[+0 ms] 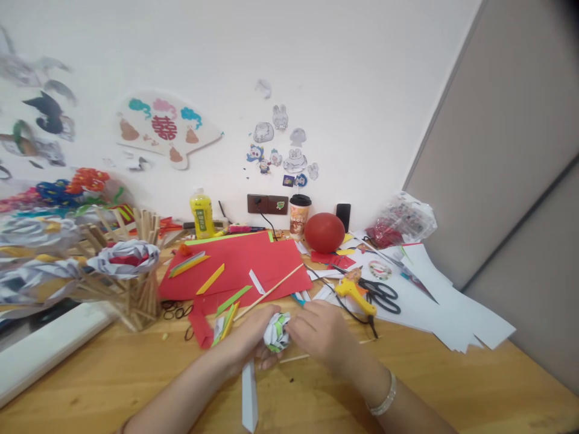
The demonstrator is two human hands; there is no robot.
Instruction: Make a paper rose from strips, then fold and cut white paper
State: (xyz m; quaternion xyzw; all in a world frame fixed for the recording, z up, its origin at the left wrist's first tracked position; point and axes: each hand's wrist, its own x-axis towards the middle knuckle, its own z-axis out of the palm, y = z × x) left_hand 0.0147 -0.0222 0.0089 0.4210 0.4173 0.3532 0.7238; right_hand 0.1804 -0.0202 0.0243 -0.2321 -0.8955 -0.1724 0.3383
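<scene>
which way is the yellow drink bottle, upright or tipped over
Upright: the yellow drink bottle stands with its cap uppermost, beside the wall.

Red balloon (324, 232); yellow glue gun (356, 295); white-and-green paper rosette (277, 333)

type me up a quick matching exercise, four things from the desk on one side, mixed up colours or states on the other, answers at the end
1. glue gun
2. cup
3. paper rosette
4. balloon

A. held in the left hand
B. plain red
C. mostly yellow
D. topped with a black lid

Pairs: 1-C, 2-D, 3-A, 4-B
</scene>
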